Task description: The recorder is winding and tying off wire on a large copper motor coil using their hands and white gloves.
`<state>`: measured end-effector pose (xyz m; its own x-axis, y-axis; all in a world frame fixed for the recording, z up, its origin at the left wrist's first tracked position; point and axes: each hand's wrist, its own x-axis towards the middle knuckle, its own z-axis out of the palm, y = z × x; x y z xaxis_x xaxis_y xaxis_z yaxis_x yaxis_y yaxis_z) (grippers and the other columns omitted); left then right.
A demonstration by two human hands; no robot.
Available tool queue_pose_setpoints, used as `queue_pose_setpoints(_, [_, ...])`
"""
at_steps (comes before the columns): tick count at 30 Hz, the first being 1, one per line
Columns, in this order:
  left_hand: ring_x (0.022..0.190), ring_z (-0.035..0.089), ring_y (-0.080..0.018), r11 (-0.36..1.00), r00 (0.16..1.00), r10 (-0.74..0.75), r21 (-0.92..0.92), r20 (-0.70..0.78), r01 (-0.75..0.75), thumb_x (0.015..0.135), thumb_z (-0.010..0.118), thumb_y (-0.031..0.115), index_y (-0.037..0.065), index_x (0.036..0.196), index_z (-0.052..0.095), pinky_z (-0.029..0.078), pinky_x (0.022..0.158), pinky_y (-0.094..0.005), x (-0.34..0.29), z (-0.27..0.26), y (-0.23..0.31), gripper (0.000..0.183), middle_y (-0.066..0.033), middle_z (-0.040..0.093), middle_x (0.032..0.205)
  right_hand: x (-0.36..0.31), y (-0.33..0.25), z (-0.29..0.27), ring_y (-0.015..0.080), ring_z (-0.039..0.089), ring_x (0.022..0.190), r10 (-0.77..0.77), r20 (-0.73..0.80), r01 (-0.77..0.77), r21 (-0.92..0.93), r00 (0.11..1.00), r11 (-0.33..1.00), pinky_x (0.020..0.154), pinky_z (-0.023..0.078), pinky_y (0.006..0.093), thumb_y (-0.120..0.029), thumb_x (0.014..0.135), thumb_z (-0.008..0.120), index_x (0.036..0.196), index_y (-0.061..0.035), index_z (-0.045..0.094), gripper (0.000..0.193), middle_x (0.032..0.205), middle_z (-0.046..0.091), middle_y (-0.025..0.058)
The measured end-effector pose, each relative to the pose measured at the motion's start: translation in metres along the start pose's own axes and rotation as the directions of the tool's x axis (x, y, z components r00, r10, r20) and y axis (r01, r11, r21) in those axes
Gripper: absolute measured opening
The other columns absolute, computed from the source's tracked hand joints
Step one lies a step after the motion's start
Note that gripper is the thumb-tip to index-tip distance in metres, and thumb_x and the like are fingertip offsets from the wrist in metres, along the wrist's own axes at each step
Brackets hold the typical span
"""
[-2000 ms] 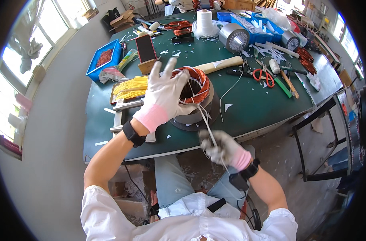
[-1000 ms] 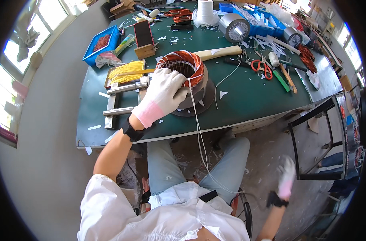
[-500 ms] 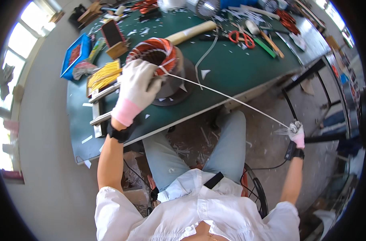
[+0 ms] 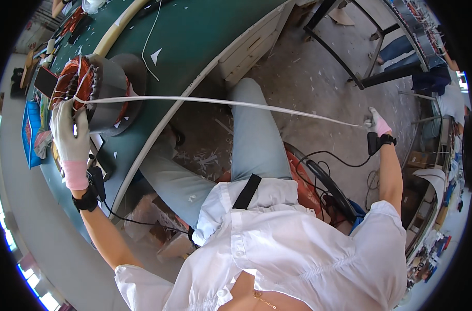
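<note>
A motor stator (image 4: 107,85), a grey cylinder with orange-red copper windings (image 4: 86,78) in its open end, lies on a dark round base (image 4: 136,72) on the green bench. My left hand (image 4: 73,135), in a white glove with pink cuff, has its fingers on the winding's near edge, thumb apart; the fingertips are partly hidden. From a loop round the winding, a flat white lacing cord (image 4: 262,107) runs across above my legs to my right. Far out at its other end, my right hand (image 4: 376,123), gloved alike, is closed on the cord.
A cream tube (image 4: 111,33) and a loose white cord (image 4: 149,44) lie on the bench (image 4: 194,31) behind the stator. A blue tray (image 4: 33,135) sits at the left. A black metal frame (image 4: 344,67) stands at the far right, and cables hang from both wrist devices.
My view has turned right, so bench and stator appear farther left. My right hand has drawn the cord farther out to the right. The left hand stays at the winding.
</note>
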<state>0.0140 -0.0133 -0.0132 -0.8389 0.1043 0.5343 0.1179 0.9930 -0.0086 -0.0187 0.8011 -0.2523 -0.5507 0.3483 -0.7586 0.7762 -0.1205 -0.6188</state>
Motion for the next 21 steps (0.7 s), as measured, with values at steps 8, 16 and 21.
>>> queue_pose_setpoints(8, [0.100, 0.054, -0.0370, 0.996, 1.000, -0.007, -0.089, -0.015, 0.005, 0.083, 0.061, 0.010, 0.001, 0.104, 0.061, 0.041, 0.093, -0.0432, -0.003, 0.000, 0.016, 0.023, -0.0176, 0.060, 0.103, -0.146, -0.085, 0.255, 0.0085, 0.050, 0.068, -0.368, 0.516, 0.285, 0.235, 0.773, 0.929, 0.064, 0.043, 0.0244, -0.023, 0.100, 0.049, 0.122, 0.0008, 0.055, 0.033, 0.088, 0.056, 0.0016])
queue_pose_setpoints(16, [0.090, 0.055, -0.0339, 0.993, 0.992, 0.024, -0.110, -0.123, -0.038, 0.074, 0.066, 0.014, 0.004, 0.092, 0.060, 0.042, 0.083, -0.0436, 0.003, 0.004, 0.029, 0.022, -0.0131, 0.059, 0.088, -0.304, -0.104, 0.459, 0.0191, 0.064, 0.074, -0.728, 0.686, 0.981, 0.142, -0.002, 0.130, 0.071, 0.051, 0.0332, -0.022, 0.086, 0.066, 0.087, -0.0031, 0.066, 0.019, 0.084, 0.066, 0.0104])
queue_pose_setpoints(21, [0.090, 0.053, -0.0332, 0.987, 0.997, 0.022, -0.159, -0.079, -0.035, 0.075, 0.065, 0.012, 0.003, 0.093, 0.060, 0.042, 0.082, -0.0426, 0.004, 0.005, 0.033, 0.022, -0.0129, 0.057, 0.087, -0.320, -0.077, 0.532, 0.0329, 0.064, 0.071, -0.724, 0.684, 0.990, 0.137, -0.086, 0.012, 0.067, 0.051, 0.0404, -0.021, 0.077, 0.072, 0.080, -0.0024, 0.065, 0.020, 0.077, 0.064, 0.0173])
